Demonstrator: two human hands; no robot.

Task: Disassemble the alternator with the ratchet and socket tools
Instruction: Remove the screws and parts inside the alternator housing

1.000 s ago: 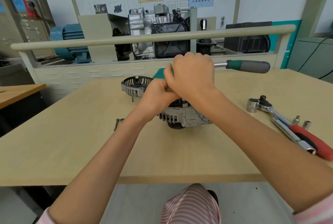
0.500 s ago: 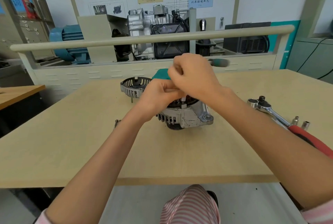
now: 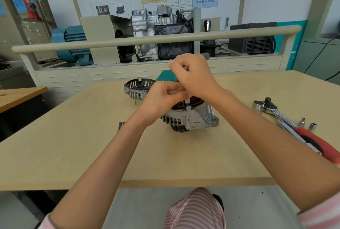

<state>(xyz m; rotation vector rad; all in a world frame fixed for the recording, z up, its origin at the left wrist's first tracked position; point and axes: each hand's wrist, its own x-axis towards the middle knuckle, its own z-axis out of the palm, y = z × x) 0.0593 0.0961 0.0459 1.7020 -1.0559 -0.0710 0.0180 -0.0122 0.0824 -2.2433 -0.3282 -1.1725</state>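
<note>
Centrally on table (image 3: 92, 146): alternator (image 3: 191, 118). Right hand (image 3: 195, 76) curled round ratchet (image 3: 185, 67) head, handle mostly hidden behind it. Left hand (image 3: 161, 98) pinches extension bar (image 3: 187, 102) standing upright on alternator. Removed end cover (image 3: 137, 89) behind, left. Spare ratchet (image 3: 287, 120) and loose sockets (image 3: 307, 124) well apart, right.

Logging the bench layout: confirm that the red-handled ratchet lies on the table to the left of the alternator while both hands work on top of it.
Wrong side. In the head view the red-handled ratchet lies on the table to the right of the alternator, not the left. The rest holds: the left hand and right hand both work on top of it.
</note>
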